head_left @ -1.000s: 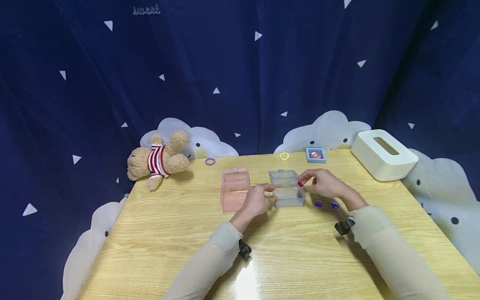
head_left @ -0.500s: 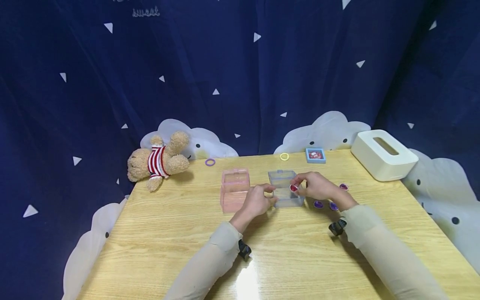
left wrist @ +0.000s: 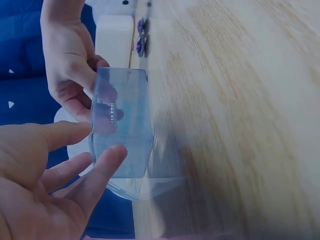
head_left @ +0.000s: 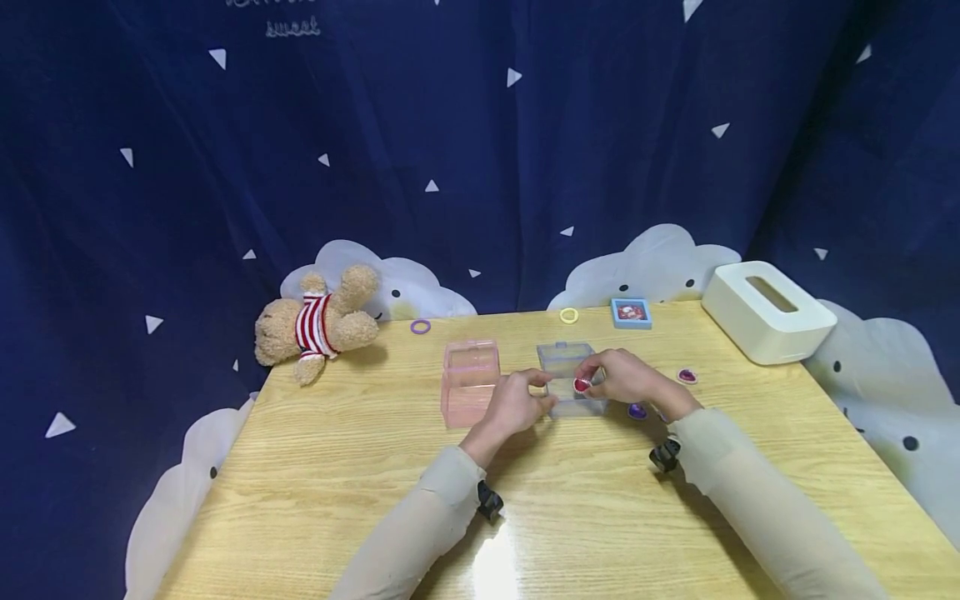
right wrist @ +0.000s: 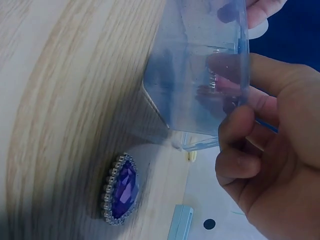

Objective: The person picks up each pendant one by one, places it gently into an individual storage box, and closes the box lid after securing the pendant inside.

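Note:
A clear bluish plastic box stands on the table with its hinged lid tipped back. My left hand is at its left side, thumb and forefinger spread, fingertips right at the wall. My right hand pinches a red gem with a beaded silver edge, its fingertips inside the box. Through the box wall the gem shows in the left wrist view. A purple gem lies beside the box; another is mostly hidden by my right wrist. Farther right is a dark pink gem.
A pink clear box stands with its lid back, left of the bluish one. Behind are a purple ring, a yellow ring and a blue-framed picture. A teddy bear lies left; a white tissue box stands right.
My right hand has moved left and down, bringing the red gem from the box's right edge to inside it. The dark pink gem has come into view behind the wrist. My left hand stays put.

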Demonstrator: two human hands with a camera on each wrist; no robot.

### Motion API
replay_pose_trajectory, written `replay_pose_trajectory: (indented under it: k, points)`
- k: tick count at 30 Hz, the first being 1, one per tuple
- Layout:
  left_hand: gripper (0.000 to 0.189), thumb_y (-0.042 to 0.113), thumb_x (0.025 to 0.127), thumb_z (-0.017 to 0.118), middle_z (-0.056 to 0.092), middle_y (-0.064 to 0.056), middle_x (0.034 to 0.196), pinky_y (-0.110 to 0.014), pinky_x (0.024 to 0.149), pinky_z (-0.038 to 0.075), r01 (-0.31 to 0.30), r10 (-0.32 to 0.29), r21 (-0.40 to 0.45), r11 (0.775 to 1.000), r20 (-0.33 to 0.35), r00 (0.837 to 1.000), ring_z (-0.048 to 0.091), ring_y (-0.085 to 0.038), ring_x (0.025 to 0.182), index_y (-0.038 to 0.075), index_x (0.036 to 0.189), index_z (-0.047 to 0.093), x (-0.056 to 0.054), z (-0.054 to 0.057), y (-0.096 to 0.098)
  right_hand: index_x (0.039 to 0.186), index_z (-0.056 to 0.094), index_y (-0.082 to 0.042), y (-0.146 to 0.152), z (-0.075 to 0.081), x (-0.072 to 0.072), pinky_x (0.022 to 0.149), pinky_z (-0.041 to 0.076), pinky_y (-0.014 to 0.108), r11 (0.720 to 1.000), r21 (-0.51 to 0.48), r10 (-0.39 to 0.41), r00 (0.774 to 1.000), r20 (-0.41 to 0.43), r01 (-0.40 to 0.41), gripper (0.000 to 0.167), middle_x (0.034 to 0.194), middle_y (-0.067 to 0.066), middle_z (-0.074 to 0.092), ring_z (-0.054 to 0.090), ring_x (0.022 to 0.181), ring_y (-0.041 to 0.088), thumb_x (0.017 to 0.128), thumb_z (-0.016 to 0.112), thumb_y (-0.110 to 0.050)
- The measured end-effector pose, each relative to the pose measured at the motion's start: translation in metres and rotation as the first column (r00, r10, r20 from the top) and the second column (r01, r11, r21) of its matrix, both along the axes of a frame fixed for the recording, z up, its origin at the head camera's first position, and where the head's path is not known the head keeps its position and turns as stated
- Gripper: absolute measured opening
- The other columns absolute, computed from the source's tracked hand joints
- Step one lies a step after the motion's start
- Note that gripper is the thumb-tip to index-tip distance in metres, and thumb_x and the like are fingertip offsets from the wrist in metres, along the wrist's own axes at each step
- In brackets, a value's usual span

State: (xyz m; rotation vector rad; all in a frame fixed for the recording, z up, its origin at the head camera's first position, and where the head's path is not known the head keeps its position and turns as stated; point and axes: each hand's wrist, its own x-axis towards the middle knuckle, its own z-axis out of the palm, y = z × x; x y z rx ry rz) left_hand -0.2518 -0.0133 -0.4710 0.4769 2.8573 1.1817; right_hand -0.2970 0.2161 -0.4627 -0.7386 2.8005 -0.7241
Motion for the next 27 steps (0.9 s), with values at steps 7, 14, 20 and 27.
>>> replay_pose_trajectory:
  k: [7, 14, 20, 27]
  points:
    - [0.036, 0.024, 0.088, 0.076, 0.074, -0.006, 0.118, -0.037, 0.095, 0.054, -0.003, 0.003, 0.005, 1.0, 0.01, 1.0, 0.068, -0.025, 0.114, 0.011, 0.122, 0.071, 0.001, 0.001, -0.001, 0.1, 0.076, -0.015, -0.005, 0.0, -0.002, 0.086, 0.053, 0.041, 0.999, 0.037, -0.013, 1.0, 0.0, 0.013, 0.023, 0.098, -0.002, 0.075, 0.068, 0.095, 0.023, 0.078, 0.082, -0.013]
    - [0.036, 0.024, 0.089, 0.075, 0.074, -0.006, 0.118, -0.037, 0.094, 0.055, -0.004, 0.004, 0.003, 1.0, 0.019, 1.0, 0.069, -0.026, 0.111, 0.011, 0.123, 0.071, 0.001, 0.001, -0.001, 0.101, 0.076, -0.015, -0.01, -0.001, -0.002, 0.089, 0.053, 0.045, 0.996, 0.091, -0.019, 1.0, -0.021, 0.021, 0.025, 0.098, 0.0, 0.076, 0.068, 0.095, 0.024, 0.076, 0.082, -0.013]
    - [0.036, 0.023, 0.089, 0.076, 0.075, -0.006, 0.116, -0.038, 0.096, 0.054, -0.008, 0.008, 0.002, 1.0, 0.014, 1.0, 0.068, -0.026, 0.113, 0.012, 0.122, 0.071, 0.001, 0.0, -0.001, 0.101, 0.076, -0.015, -0.012, -0.001, -0.002, 0.088, 0.053, 0.045, 0.992, 0.123, -0.026, 0.999, -0.026, 0.029, 0.024, 0.098, 0.0, 0.076, 0.068, 0.093, 0.022, 0.077, 0.082, -0.016]
    - [0.036, 0.023, 0.089, 0.076, 0.075, -0.006, 0.115, -0.038, 0.095, 0.054, -0.011, 0.011, -0.006, 1.0, 0.015, 1.0, 0.068, -0.027, 0.114, 0.012, 0.123, 0.071, 0.001, 0.001, 0.0, 0.103, 0.076, -0.012, -0.01, 0.0, 0.0, 0.09, 0.054, 0.046, 0.994, 0.107, -0.026, 0.999, -0.02, 0.028, 0.025, 0.099, 0.001, 0.076, 0.069, 0.096, 0.025, 0.079, 0.082, -0.015]
